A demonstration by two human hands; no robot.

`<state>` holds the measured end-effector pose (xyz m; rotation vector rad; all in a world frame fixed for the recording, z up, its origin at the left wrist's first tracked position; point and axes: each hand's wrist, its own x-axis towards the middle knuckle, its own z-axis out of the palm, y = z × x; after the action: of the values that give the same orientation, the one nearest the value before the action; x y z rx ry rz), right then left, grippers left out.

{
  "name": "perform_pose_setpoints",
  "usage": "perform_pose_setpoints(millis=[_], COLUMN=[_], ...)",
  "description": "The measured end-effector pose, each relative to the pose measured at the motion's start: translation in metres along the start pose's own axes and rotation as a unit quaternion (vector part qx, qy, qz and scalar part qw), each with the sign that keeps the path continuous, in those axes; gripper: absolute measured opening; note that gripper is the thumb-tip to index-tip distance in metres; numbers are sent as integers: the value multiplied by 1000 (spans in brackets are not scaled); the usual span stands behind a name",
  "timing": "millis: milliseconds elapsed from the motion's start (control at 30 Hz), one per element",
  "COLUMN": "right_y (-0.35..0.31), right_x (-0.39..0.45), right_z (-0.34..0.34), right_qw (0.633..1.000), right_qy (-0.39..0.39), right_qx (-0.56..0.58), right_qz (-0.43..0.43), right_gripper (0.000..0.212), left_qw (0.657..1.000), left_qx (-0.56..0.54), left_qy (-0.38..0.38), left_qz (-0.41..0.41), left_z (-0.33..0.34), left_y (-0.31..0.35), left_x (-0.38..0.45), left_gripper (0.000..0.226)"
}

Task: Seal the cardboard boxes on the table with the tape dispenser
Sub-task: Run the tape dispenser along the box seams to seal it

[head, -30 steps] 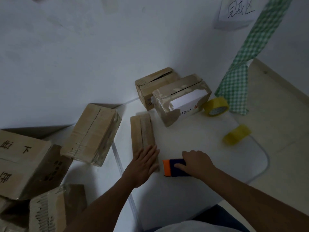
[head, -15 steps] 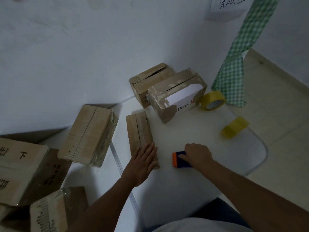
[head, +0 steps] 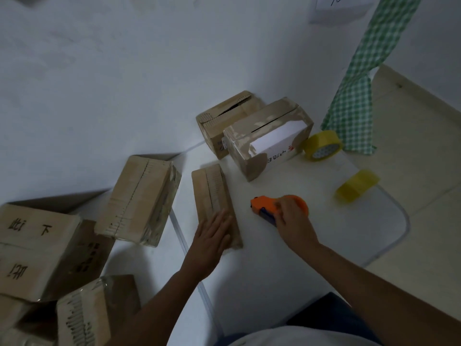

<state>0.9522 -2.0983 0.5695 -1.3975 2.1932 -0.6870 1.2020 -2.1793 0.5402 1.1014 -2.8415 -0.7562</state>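
**Flat carton pinned, tape dispenser gripped**

A flat cardboard box (head: 214,199) is lain lengthwise on the white worktop (head: 324,236), its near end pressed down by the left hand (head: 212,242), whose fingers (head: 220,224) are kept straight and together, grasping nothing. Just to the right of the box, the orange tape dispenser (head: 268,204) is held by the right hand (head: 290,221); the fingers are curled round its dark blue handle, and the orange nose is pointed toward the box but is kept apart from it (whether the dispenser touches the worktop cannot be told).

Farther back, against the wall, two taller cardboard boxes are stood touching each other: a labelled box (head: 268,136) with a white sheet on its side, and a plain box (head: 224,118) behind it. A yellow tape roll (head: 321,146) is seen just beside the labelled box, and a second tape roll (head: 358,186) nearer the worktop's right edge. More cartons (head: 139,203) are piled at the left.
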Motion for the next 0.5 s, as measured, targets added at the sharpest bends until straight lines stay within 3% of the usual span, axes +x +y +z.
perform_pose_setpoints(millis=[67, 133, 233, 367, 500], right_y=[-18, -31, -40, -40, -38], right_x=[-14, -23, -28, -31, -34], right_z=[11, 26, 38, 45, 54], right_qw=[974, 902, 839, 855, 884], right_qy=[-113, -232, -243, -209, -166], right_qx=[166, 288, 375, 375, 341], right_qz=[103, 222, 310, 290, 271], right_gripper=[15, 19, 20, 22, 16], left_qw=[1000, 1000, 1000, 999, 999], left_qx=[-1, 3, -14, -5, 27], left_qy=[5, -7, -15, -21, 12], left_qz=[-12, -13, -23, -33, -31], left_z=[3, 7, 8, 10, 11], left_y=[-5, -9, -5, 2, 1], left_x=[-12, -21, -24, -22, -19], left_gripper=[59, 62, 59, 55, 69])
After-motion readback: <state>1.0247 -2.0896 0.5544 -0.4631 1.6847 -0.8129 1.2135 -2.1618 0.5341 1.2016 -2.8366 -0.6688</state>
